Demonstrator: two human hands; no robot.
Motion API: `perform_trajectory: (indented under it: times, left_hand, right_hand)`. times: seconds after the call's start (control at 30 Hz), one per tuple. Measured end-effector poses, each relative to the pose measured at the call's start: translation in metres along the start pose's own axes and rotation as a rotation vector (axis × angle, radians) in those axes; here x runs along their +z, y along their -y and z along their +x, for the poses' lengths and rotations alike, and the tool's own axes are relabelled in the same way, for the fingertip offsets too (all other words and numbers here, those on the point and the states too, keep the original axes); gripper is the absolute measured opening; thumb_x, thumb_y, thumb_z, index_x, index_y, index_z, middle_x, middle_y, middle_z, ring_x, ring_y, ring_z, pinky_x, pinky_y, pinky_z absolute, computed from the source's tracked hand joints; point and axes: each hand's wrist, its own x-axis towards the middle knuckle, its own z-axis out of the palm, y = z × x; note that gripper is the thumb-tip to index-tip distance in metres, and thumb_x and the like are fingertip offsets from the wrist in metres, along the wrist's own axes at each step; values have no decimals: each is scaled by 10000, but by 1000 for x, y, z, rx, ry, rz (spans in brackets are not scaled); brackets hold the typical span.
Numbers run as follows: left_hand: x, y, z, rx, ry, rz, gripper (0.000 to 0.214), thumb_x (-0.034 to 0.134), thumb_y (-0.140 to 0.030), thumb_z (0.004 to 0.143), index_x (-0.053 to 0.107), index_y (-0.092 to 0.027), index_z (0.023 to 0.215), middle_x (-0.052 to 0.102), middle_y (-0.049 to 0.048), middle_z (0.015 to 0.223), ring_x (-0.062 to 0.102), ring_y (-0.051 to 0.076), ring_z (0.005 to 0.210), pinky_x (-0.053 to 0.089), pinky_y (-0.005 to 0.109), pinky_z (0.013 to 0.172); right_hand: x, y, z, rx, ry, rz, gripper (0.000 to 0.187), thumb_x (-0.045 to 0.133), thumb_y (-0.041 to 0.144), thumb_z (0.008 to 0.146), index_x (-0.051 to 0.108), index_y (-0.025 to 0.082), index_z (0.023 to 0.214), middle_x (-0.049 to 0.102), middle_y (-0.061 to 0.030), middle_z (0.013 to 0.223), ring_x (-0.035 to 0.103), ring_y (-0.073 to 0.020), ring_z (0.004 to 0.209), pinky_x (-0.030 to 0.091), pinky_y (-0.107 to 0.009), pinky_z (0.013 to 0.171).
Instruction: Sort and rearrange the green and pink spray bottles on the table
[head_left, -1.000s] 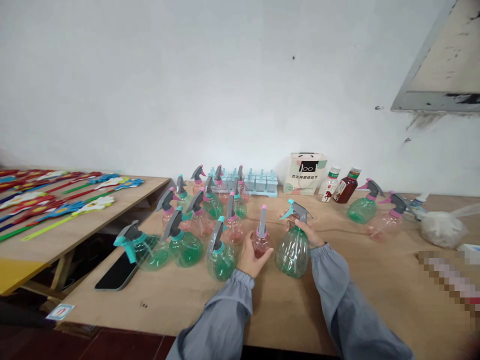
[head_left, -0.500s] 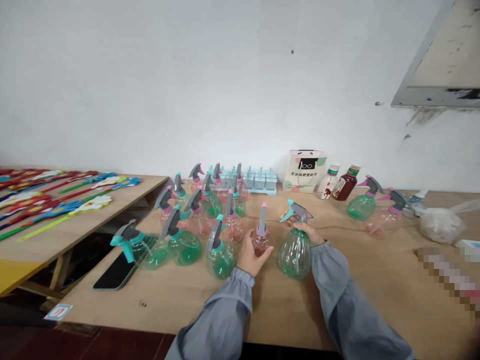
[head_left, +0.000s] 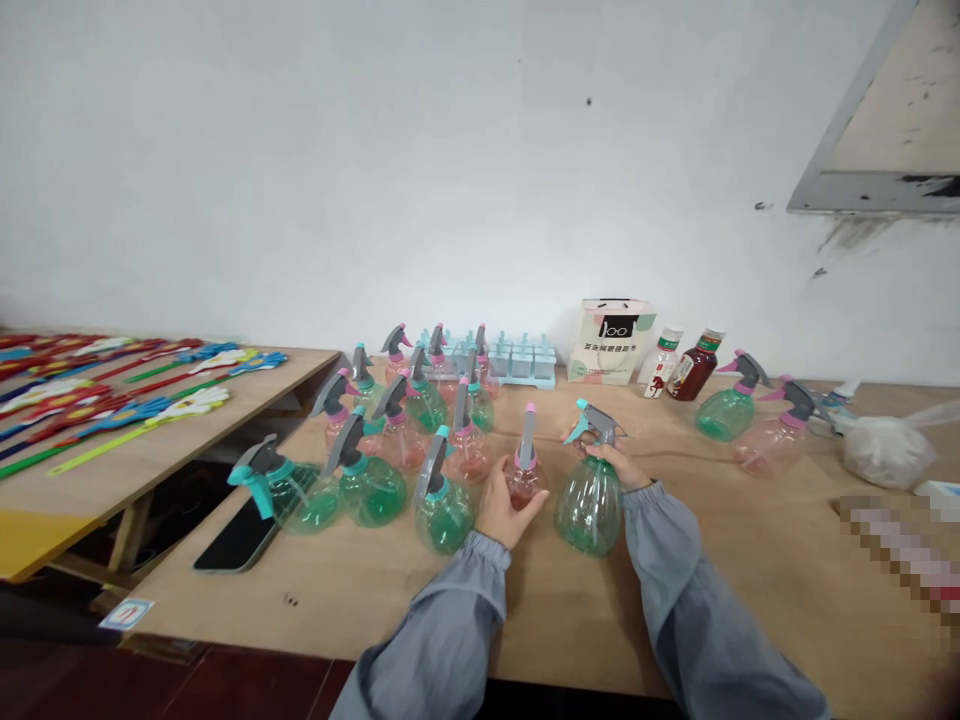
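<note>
My left hand (head_left: 510, 502) is wrapped round the body of a pink spray bottle (head_left: 528, 455), which stands upright on the table with a grey trigger head and pink collar. Just to its right, my right hand (head_left: 622, 465) grips a green spray bottle (head_left: 589, 508) at the neck, below its grey head with turquoise nozzle and trigger. Some of my right fingers are hidden behind that head. Left of my hands stand several more spray bottles, among them a green one (head_left: 444, 515) nearest my left hand and another green one (head_left: 373, 490) further left.
A phone (head_left: 236, 535) lies at the table's left. Behind are light-blue ice-pop moulds (head_left: 525, 362), a paper bag (head_left: 611, 345) and two drink bottles (head_left: 696, 368). Further right are two spray bottles (head_left: 726, 410) and a plastic bag (head_left: 889, 450). Colourful hand-shaped sticks (head_left: 142, 410) cover another table.
The whole view has shifted very slightly. Both hands keep their holds on the same two spray bottles, with no clear movement of either.
</note>
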Motion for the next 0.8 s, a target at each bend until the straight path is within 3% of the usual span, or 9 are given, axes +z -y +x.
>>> perform_trajectory:
  times: [0.17, 0.4, 0.63, 0.8]
  left_hand:
    - [-1, 0, 0, -6, 13, 28, 776, 760, -448, 692, 399, -155, 1314, 563, 192, 1316, 559, 324, 1240, 433, 503, 1058]
    - [-2, -1, 0, 5, 25, 53, 782, 748, -456, 699, 388, -140, 1316, 566, 198, 1305, 562, 329, 1238, 439, 508, 1052]
    - [-1, 0, 0, 6, 10, 39, 783, 759, -451, 686, 400, -148, 1312, 570, 194, 1299, 564, 330, 1231, 436, 516, 1053]
    - [-1, 0, 0, -4, 14, 18, 767, 764, -450, 685, 406, -178, 1308, 576, 171, 1295, 560, 325, 1241, 431, 524, 1062]
  right_hand:
    - [1, 1, -1, 43, 15, 15, 294, 696, 425, 678, 668, 242, 906, 719, -50, 957, 631, -240, 950, 461, -342, 788]
    - [-2, -1, -4, -38, -8, -107, 243, 710, 445, 678, 692, 226, 782, 697, -36, 841, 599, -198, 802, 449, -331, 759]
    - [4, 3, -4, 14, 9, 74, 315, 727, 440, 660, 666, 252, 906, 722, -52, 949, 649, -246, 901, 482, -373, 804]
    - [5, 7, -5, -54, -132, 38, 321, 726, 444, 643, 647, 255, 890, 703, -33, 845, 634, -230, 840, 489, -381, 801]
